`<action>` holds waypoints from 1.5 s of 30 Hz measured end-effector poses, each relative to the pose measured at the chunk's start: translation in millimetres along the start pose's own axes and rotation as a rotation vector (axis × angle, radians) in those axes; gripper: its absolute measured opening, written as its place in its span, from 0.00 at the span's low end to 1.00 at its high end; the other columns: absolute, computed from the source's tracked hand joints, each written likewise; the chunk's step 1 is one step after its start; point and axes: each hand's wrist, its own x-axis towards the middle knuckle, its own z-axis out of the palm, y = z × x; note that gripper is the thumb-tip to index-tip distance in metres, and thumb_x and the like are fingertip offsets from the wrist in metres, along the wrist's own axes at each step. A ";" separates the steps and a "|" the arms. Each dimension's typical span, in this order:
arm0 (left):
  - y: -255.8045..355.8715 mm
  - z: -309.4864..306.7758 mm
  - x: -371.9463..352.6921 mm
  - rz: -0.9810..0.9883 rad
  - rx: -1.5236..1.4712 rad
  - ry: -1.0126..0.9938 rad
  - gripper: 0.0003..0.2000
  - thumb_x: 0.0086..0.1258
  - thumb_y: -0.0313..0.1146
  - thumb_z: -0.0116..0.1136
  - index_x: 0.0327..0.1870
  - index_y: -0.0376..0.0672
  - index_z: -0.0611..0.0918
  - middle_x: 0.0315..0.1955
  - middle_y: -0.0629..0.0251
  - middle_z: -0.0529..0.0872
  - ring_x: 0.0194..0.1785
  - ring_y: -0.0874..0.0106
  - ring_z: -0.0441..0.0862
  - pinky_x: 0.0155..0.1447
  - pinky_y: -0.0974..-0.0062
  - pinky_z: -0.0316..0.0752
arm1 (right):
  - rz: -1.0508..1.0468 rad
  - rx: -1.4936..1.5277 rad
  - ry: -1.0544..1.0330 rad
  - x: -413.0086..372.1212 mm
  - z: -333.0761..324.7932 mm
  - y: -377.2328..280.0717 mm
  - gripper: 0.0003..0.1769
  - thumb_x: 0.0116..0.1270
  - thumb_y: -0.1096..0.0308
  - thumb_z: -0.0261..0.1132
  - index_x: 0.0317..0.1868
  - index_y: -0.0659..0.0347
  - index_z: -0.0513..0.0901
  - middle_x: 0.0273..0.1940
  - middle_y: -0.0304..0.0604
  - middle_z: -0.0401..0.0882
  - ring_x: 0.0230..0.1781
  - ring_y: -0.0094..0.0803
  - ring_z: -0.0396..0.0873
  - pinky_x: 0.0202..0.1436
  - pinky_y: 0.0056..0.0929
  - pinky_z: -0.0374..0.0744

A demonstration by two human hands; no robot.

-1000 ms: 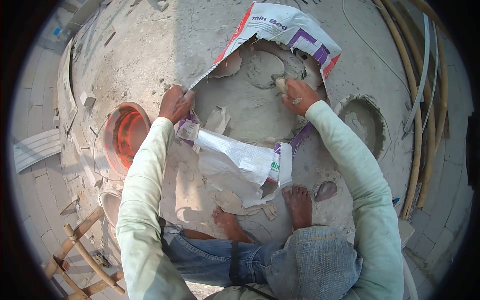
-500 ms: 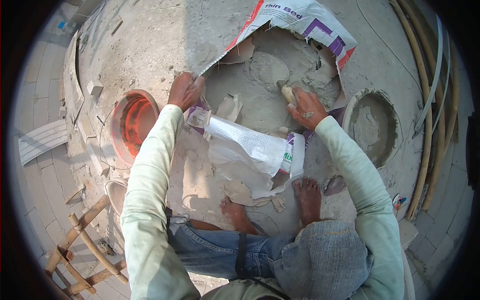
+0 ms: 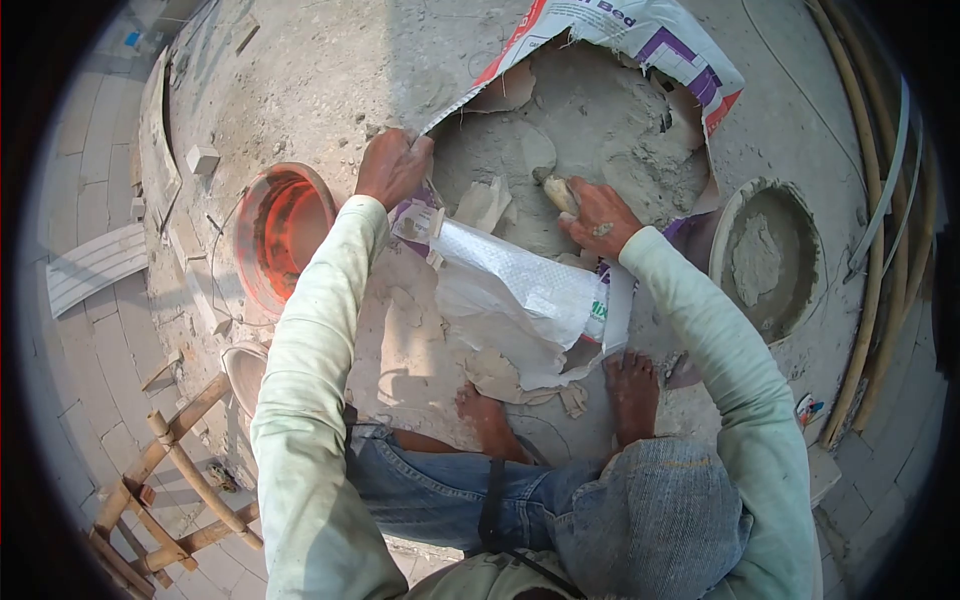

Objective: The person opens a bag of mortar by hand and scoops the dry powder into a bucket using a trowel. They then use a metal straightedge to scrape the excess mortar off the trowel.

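Observation:
Grey mortar (image 3: 620, 130) lies inside a torn-open paper bag (image 3: 600, 22) with white, red and purple print. At the bag's left edge my left hand (image 3: 393, 167) is closed on the torn rim. My right hand (image 3: 603, 215) grips the pale handle of a trowel (image 3: 540, 152), whose blade rests in the mortar. A folded white flap of the bag (image 3: 515, 285) lies on the near side, below both hands.
An orange-red bowl (image 3: 285, 235) stands at the left and a mortar-crusted bucket (image 3: 765, 260) at the right. Long poles (image 3: 870, 200) lie along the right edge. A wooden frame (image 3: 185, 470) is at the lower left. My bare feet (image 3: 632, 395) are below the bag.
My right hand and the trowel have moved left across the mortar relative to the bag. The whole view has shifted slightly. My left hand keeps its hold on the bag's rim.

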 end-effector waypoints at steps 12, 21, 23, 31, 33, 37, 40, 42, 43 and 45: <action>-4.3 2.7 0.6 0.003 -0.010 0.007 0.18 0.62 0.39 0.51 0.28 0.29 0.81 0.27 0.36 0.80 0.35 0.43 0.81 0.44 0.54 0.74 | -0.110 0.047 -0.170 8.7 8.4 -21.6 0.21 0.61 0.61 0.64 0.48 0.65 0.70 0.42 0.58 0.77 0.49 0.55 0.75 0.52 0.47 0.74; 4.2 -2.5 -1.2 -0.004 0.012 -0.018 0.17 0.63 0.39 0.50 0.26 0.31 0.81 0.26 0.37 0.80 0.34 0.43 0.80 0.42 0.55 0.74 | -0.157 0.160 -0.362 3.2 13.4 -38.4 0.30 0.62 0.55 0.63 0.56 0.69 0.70 0.48 0.58 0.76 0.55 0.52 0.73 0.59 0.41 0.72; 4.7 -1.5 -3.4 0.044 0.021 -0.019 0.18 0.64 0.40 0.49 0.26 0.31 0.80 0.25 0.38 0.80 0.34 0.44 0.80 0.42 0.55 0.74 | -0.135 0.208 -0.415 7.8 12.0 -34.9 0.31 0.61 0.55 0.64 0.56 0.72 0.70 0.49 0.60 0.76 0.54 0.53 0.74 0.58 0.40 0.73; -2.2 -1.6 0.5 0.019 -0.016 -0.042 0.18 0.64 0.40 0.49 0.26 0.31 0.80 0.24 0.37 0.79 0.33 0.43 0.79 0.42 0.54 0.74 | -0.177 0.349 -0.282 4.1 -13.0 -26.1 0.26 0.56 0.63 0.66 0.53 0.72 0.77 0.36 0.56 0.83 0.33 0.39 0.81 0.43 0.35 0.78; -6.9 1.1 3.6 0.012 -0.033 -0.064 0.18 0.64 0.40 0.50 0.26 0.31 0.80 0.24 0.37 0.79 0.33 0.42 0.79 0.42 0.54 0.74 | 0.019 0.384 -0.372 -3.9 -31.3 -29.8 0.30 0.56 0.58 0.67 0.53 0.73 0.76 0.36 0.60 0.81 0.37 0.46 0.82 0.44 0.40 0.77; -18.6 4.9 7.9 0.052 -0.046 -0.043 0.18 0.65 0.40 0.48 0.25 0.30 0.78 0.15 0.54 0.78 0.19 0.66 0.78 0.30 0.67 0.73 | -0.014 0.381 -0.237 -18.9 -42.0 -13.2 0.27 0.56 0.62 0.67 0.52 0.74 0.76 0.28 0.55 0.81 0.27 0.41 0.80 0.37 0.38 0.77; -23.2 7.2 11.3 0.041 -0.087 -0.074 0.17 0.65 0.39 0.48 0.25 0.32 0.78 0.14 0.61 0.76 0.17 0.72 0.75 0.25 0.73 0.71 | -0.117 0.338 -0.010 -37.7 -52.8 -2.9 0.24 0.57 0.65 0.66 0.50 0.74 0.76 0.23 0.50 0.78 0.21 0.36 0.77 0.32 0.36 0.77; -23.9 8.5 12.7 0.033 -0.109 -0.080 0.16 0.65 0.39 0.48 0.25 0.33 0.78 0.14 0.63 0.75 0.16 0.73 0.74 0.24 0.73 0.69 | -0.046 0.452 -0.043 -57.6 -68.9 -2.9 0.22 0.57 0.65 0.66 0.49 0.73 0.77 0.22 0.47 0.77 0.20 0.33 0.77 0.30 0.34 0.76; -13.5 5.6 8.8 -0.013 -0.161 -0.101 0.16 0.65 0.38 0.48 0.24 0.33 0.77 0.14 0.63 0.75 0.16 0.73 0.73 0.23 0.73 0.68 | -0.001 0.435 -0.016 -70.2 -74.4 0.6 0.22 0.57 0.65 0.66 0.49 0.73 0.77 0.22 0.47 0.77 0.20 0.33 0.77 0.30 0.34 0.76; -9.2 4.8 6.0 -0.049 -0.198 -0.111 0.16 0.65 0.38 0.49 0.23 0.33 0.77 0.14 0.63 0.75 0.16 0.73 0.73 0.22 0.72 0.68 | -0.021 0.421 0.041 -92.5 -80.4 0.0 0.23 0.57 0.65 0.66 0.50 0.72 0.77 0.21 0.43 0.75 0.21 0.29 0.76 0.28 0.31 0.76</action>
